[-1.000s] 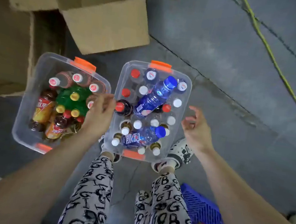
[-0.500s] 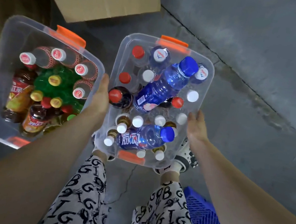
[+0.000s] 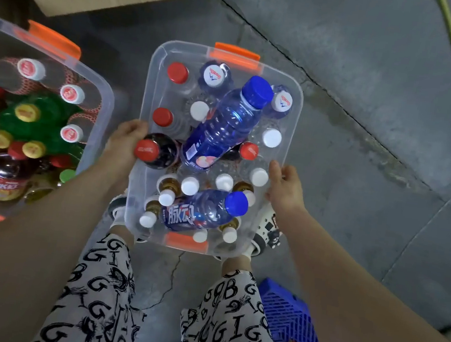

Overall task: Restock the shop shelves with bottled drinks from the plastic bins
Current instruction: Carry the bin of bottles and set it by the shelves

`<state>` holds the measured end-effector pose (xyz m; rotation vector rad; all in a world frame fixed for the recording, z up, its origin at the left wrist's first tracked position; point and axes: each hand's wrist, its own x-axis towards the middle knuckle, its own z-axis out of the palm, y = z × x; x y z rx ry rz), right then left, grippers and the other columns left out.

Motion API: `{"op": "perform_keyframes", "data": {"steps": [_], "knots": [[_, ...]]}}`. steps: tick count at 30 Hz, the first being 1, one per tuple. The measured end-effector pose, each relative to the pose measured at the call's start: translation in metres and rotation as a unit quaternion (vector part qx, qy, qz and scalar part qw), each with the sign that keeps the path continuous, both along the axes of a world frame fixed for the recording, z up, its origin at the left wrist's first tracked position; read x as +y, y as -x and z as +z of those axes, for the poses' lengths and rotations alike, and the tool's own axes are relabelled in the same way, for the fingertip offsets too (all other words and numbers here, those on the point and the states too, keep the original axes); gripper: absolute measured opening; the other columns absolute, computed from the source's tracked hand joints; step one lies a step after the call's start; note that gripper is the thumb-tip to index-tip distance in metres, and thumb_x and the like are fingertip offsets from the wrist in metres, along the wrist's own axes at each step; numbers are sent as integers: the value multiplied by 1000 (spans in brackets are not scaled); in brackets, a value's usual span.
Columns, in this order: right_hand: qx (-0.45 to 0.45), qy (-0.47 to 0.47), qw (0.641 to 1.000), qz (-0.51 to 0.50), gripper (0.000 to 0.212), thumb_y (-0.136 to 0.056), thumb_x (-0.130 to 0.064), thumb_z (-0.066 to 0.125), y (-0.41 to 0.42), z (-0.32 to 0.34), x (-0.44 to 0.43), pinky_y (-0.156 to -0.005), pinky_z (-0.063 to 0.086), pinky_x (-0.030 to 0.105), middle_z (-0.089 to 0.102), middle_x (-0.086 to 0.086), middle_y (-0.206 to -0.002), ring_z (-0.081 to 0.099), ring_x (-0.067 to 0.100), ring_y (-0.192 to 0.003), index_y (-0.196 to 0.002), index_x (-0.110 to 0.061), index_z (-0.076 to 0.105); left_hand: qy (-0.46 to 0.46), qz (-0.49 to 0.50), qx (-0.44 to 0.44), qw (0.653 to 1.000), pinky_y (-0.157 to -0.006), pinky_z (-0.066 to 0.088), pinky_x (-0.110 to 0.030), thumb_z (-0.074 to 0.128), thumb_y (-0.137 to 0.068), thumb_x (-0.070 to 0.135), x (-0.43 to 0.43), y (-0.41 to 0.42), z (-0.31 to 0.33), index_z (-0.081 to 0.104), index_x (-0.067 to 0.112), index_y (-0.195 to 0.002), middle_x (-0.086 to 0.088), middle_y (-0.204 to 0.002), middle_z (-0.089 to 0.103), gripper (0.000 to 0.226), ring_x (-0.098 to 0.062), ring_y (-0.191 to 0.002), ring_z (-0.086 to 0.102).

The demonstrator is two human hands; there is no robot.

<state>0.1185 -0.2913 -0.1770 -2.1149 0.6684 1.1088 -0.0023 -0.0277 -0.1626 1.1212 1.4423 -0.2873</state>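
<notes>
Clear plastic bin [image 3: 158, 58] of bottled drinks [image 3: 221, 124] between left hand [image 3: 124, 143] and right hand [image 3: 285, 184], fingers [image 3: 275, 168] tight around its side rims.

A clear, orange-latched bin [image 3: 159, 56] holds upright bottles [image 3: 271, 137] (two blue-capped bottles [image 3: 221, 130] lie across them), beside a second bin [image 3: 107, 98].

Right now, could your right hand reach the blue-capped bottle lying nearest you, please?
Probably yes: the blue-capped bottle lies on top, uncovered, near the right hand, which must first release the clear bin.
</notes>
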Motion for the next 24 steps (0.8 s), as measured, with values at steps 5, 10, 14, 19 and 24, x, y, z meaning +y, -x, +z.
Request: {"op": "perform_keyframes", "data": {"steps": [5, 10, 14, 19, 24], "knots": [[-11, 26, 999, -18, 33, -101, -42, 53, -9, 5, -38, -77, 48, 44, 48, -1, -78, 49, 22, -77, -79, -20, 44, -3, -30, -2, 1000, -89, 44, -32, 54, -99, 30, -38, -13, -10, 58, 28, -95, 1, -101, 61, 6, -17, -96, 55], [-12, -2, 998, -56, 40, -95, -53, 58, -10, 2, -54, -68, 43, 37, 41, 5, -81, 41, 19, -74, -79, -22, 39, -29, -90, 2, 996, -93, 43, -36, 53, -90, 54, -43, -22, -23, 56, 28, -89, 2, -94, 60, 26, -21, -100, 55], [-30, -26, 995, -94, 43, -88, -59, 64, -4, -7, -55, -67, 36, 36, 41, 4, -78, 39, 17, -72, -78, -23, 43, -44, -129, 0, 991, -111, 39, -46, 40, -80, 76, -40, -23, -27, 58, 24, -130, -6, -131, 61, 74, -25, -123, 55], [-39, -64, 984, -164, 42, -92, -40, 70, -2, -17, -52, -52, 32, 24, 38, 0, -66, 35, 10, -56, -68, -24, 39, -68, -129, -9, 989, -94, 41, -23, 38, -104, 45, -45, -24, -34, 58, 32, -113, 10, -110, 55, 25, -12, -110, 48], [-56, -69, 978, -188, 50, -92, -33, 72, 2, -12, -52, -49, 28, 24, 34, -5, -59, 30, 9, -52, -62, -25, 33, -72, -121, -15, 990, -108, 42, -41, 47, -91, 60, -47, -23, -25, 59, 34, -91, 0, -117, 63, 28, -23, -117, 58]]}}
